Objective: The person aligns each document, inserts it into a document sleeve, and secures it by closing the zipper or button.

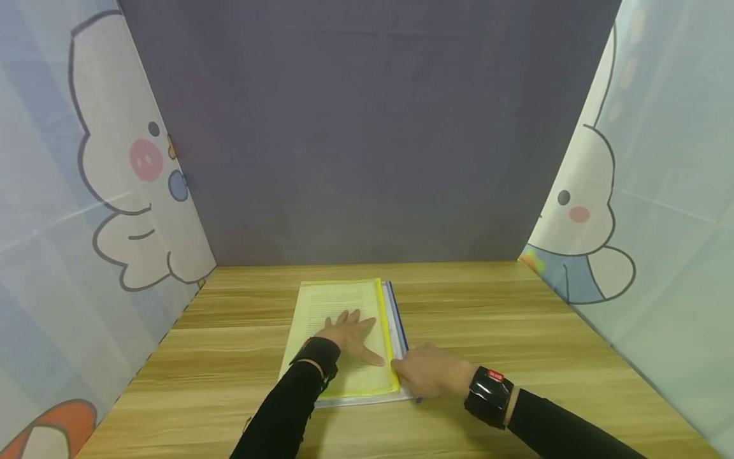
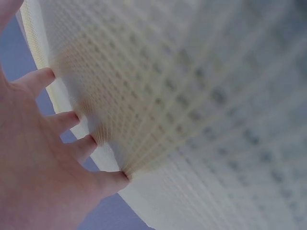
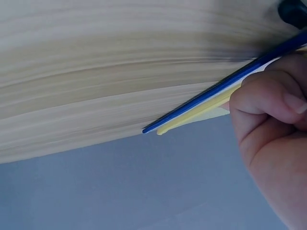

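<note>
A yellow report cover (image 1: 332,296) with a printed sheet showing through lies on the table, its yellow spine bar (image 1: 385,319) along the right side. Beneath it, a second report cover with a blue spine bar (image 1: 397,313) sticks out at the right and front edges. My left hand (image 1: 350,335) rests on the yellow cover with fingers spread; in the left wrist view its fingertips (image 2: 117,181) press the printed surface. My right hand (image 1: 427,370) is curled at the lower right edge, pinching the yellow cover by its spine bar. The blue bar (image 3: 216,88) runs right alongside it in the right wrist view.
The covers lie on a wood-grain table (image 1: 487,319). A dark grey panel (image 1: 367,140) stands at the back. Pale cloths with cartoon animals (image 1: 115,210) hang along both sides. Black bands (image 1: 489,396) are on both wrists.
</note>
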Tool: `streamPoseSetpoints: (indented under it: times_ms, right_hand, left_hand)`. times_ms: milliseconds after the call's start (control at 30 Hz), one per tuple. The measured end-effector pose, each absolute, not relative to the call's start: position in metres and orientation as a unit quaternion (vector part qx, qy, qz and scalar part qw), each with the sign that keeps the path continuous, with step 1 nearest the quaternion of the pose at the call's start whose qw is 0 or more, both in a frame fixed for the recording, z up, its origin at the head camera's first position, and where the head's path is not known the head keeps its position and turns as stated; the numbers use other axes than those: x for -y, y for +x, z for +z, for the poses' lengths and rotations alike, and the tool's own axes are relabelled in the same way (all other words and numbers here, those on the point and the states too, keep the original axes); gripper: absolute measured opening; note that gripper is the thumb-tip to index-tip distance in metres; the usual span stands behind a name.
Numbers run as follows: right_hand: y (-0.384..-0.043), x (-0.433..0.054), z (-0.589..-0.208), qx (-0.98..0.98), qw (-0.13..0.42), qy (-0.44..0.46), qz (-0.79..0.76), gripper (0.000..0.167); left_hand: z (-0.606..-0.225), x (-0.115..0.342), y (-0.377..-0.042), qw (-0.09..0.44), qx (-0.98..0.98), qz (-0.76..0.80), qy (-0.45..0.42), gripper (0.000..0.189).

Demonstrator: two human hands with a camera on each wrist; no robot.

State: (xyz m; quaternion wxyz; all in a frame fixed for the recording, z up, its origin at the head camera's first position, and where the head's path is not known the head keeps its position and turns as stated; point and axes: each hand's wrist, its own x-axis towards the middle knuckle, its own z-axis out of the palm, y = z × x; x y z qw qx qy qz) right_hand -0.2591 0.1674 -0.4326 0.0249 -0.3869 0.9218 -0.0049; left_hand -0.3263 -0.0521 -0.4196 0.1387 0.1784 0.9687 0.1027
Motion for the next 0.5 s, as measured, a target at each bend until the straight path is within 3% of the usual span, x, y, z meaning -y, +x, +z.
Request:
streamPoseSetpoints:
  times_ms: [500]
  right_hand:
    - [-0.245, -0.169, -0.431, -0.914, 0.013, -0.406, 0.008, 0.011]
  left_hand:
    - [-0.407, 0.051, -0.313, 0.13, -0.969, 0.096, 0.184, 0.103]
